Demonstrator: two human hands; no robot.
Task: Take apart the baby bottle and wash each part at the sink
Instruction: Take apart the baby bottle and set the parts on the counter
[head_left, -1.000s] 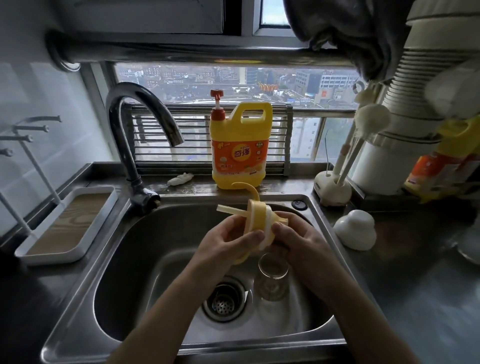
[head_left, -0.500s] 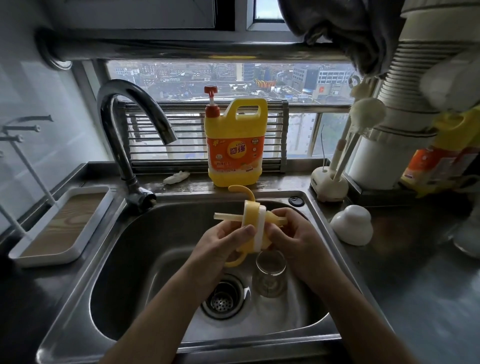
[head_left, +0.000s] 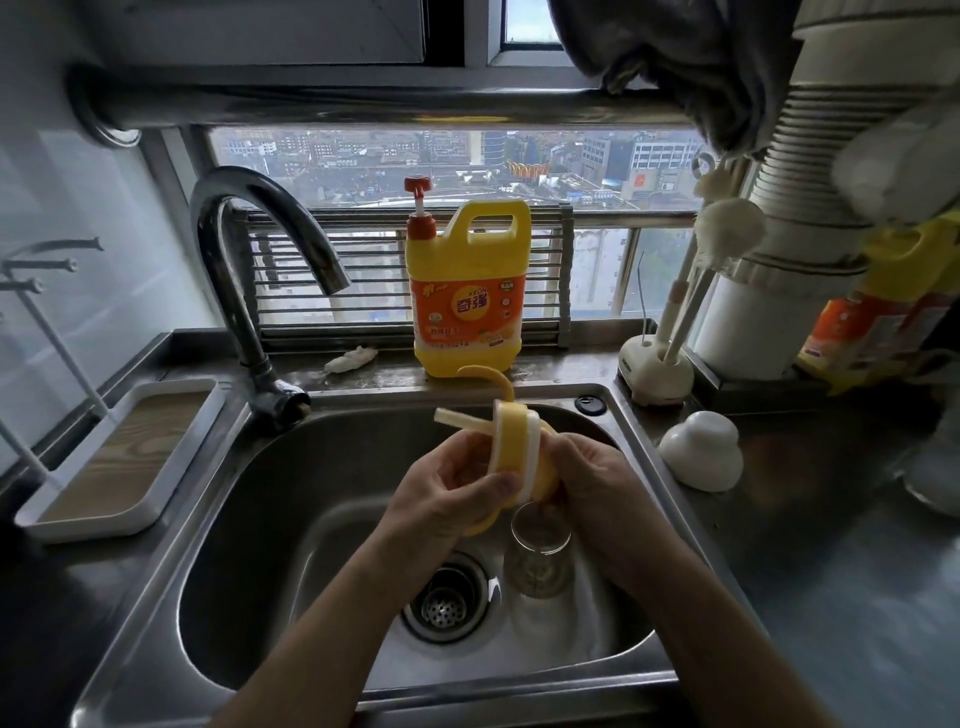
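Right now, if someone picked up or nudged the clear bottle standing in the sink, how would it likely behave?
The clear bottle looks like rigid glass, so probably stiff and breakable against the steel sink. Standing upright beside the drain, a nudge might tip and roll it.

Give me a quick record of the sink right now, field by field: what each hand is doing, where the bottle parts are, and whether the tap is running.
left hand: grips the yellow lid over the sink
right hand: holds the lid's other side
straw: sticks out of the lid, pointing left
glass bottle: upright in the sink, beside the drain
tap: no water visible
white cap: on the counter, right of the sink
dish soap: behind the sink
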